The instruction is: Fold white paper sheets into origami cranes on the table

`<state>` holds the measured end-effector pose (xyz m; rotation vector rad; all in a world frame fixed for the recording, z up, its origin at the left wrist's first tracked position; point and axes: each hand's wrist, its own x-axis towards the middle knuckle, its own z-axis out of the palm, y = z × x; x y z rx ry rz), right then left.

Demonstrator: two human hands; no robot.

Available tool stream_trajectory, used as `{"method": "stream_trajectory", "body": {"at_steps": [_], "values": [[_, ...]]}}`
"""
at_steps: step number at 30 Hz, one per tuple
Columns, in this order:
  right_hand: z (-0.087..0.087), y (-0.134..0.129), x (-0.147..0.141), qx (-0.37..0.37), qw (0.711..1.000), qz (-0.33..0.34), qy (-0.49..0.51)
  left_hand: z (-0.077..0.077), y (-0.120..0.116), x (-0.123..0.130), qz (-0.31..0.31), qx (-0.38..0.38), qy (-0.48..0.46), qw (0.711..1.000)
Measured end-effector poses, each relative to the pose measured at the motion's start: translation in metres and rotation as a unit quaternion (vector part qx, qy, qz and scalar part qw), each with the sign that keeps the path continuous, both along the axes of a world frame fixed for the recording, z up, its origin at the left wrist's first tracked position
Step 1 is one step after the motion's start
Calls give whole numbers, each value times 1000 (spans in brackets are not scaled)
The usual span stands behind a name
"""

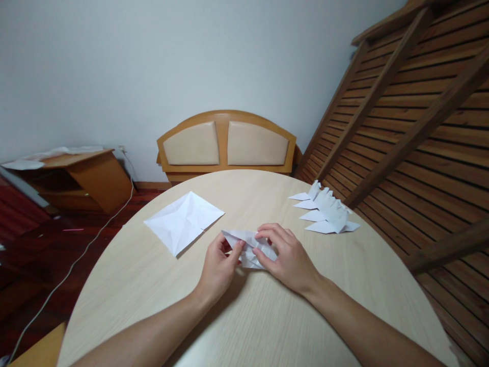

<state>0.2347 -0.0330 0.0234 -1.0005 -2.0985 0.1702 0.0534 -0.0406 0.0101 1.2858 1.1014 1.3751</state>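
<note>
A partly folded piece of white paper (250, 261) is held between both hands, just above the round table (260, 316). My left hand (221, 262) pinches its left side, thumb on top and fingers behind. On the right side, my right hand (284, 255) grips it with the thumb on the near face and the fingers at the upper edge. Left of the hands lies a creased square sheet of white paper (185, 221). Several folded white paper figures (324, 214) with pointed tips stand in a row at the table's right.
Behind the table stands a wooden headboard (223, 140) with two padded panels. Slatted wood (401, 127) leans along the right side. A low wooden desk (87, 176) is at the far left, with a white cable (89, 244) running over the dark floor.
</note>
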Motion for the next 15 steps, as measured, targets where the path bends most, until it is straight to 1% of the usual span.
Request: {"method": "stream_trajectory", "body": {"at_steps": [3, 7, 10, 13, 15], "values": [[0, 1, 2, 38, 999, -11, 7, 1, -1, 1, -3, 3, -12, 1000], [2, 4, 5, 64, 997, -25, 26, 4, -2, 2, -7, 10, -20, 1000], [2, 6, 9, 84, 995, -43, 31, 3, -3, 3, -30, -16, -44, 998], [1, 6, 11, 70, 996, -45, 23, 2, -4, 4, -34, -36, -48, 998], [0, 5, 10, 56, 998, -22, 9, 2, -4, 4, -22, -35, -51, 998]]}}
